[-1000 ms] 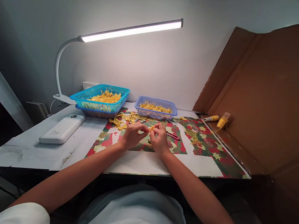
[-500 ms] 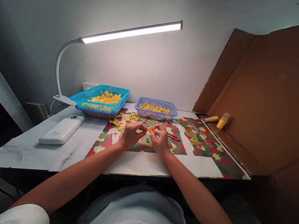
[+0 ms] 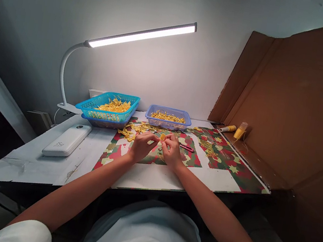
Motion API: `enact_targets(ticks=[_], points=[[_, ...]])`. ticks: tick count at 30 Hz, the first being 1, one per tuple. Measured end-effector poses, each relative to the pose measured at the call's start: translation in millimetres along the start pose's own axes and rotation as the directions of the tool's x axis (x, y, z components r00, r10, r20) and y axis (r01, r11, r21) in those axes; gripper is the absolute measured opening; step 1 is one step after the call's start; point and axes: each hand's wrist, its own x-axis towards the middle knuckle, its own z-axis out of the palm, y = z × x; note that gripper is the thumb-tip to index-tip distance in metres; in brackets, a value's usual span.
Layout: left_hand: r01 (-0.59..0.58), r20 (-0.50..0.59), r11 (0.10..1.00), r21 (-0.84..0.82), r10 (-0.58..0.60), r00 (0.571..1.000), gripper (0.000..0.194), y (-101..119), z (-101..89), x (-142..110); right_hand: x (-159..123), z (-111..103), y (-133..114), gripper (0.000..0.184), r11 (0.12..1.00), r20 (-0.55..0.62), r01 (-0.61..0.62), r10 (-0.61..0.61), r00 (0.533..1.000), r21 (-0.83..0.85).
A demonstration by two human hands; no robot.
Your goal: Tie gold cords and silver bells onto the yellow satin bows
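Between my fingertips is a small yellow ribbon piece point(image 3: 163, 137), pinched by my left hand point(image 3: 144, 146) on one side and my right hand point(image 3: 172, 151) on the other. A thin yellow cord hangs below it, and a small silvery bell-like bead point(image 3: 159, 149) shows between my hands. Both hands are closed, just above the camouflage-patterned sheet point(image 3: 185, 161). Yellow ribbon pieces point(image 3: 128, 134) lie beyond my left hand. To the right of my right hand lies a pink-handled tool point(image 3: 187, 147), its far end partly hidden.
A turquoise basket point(image 3: 89, 109) of yellow pieces stands back left, stacked on a blue one. Behind my hands is a periwinkle basket point(image 3: 167, 124) of yellow cords. A white power bank point(image 3: 67, 141) lies left, under a lit lamp point(image 3: 144, 35). Cardboard point(image 3: 292, 97) and yellow thread spools point(image 3: 240, 131) are right.
The yellow ribbon piece has turned slightly between my fingertips and stands more upright. My hands have barely shifted; the things on the table are unmoved.
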Motion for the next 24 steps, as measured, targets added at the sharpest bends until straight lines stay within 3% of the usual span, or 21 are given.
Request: enact_targets(ticks=[7, 14, 19, 24], points=[[-0.048, 0.069, 0.999, -0.02, 0.049, 0.996, 0.015, 8, -0.2, 1, 1, 0, 0, 0.024, 1.0, -0.008, -0.005, 0.005, 1.0, -0.024], [-0.032, -0.033, 0.999, 0.03, 0.033, 0.999, 0.011, 6, -2.4, 2, 4, -12, -5, 0.019, 0.997, -0.036, -0.032, 0.03, 0.999, -0.074], [-0.036, -0.012, 0.999, -0.005, 0.036, 0.999, 0.01, 5, -5.5, 3, 6, -26, -6, 0.036, 0.994, 0.003, 0.09, -0.09, 0.996, -0.063], [-0.031, 0.004, 0.999, -0.012, 0.031, 1.0, 0.009, 7, -7.2, 4, 6, -28, -5, 0.026, 0.988, 0.036, 0.109, -0.105, 0.994, -0.111]])
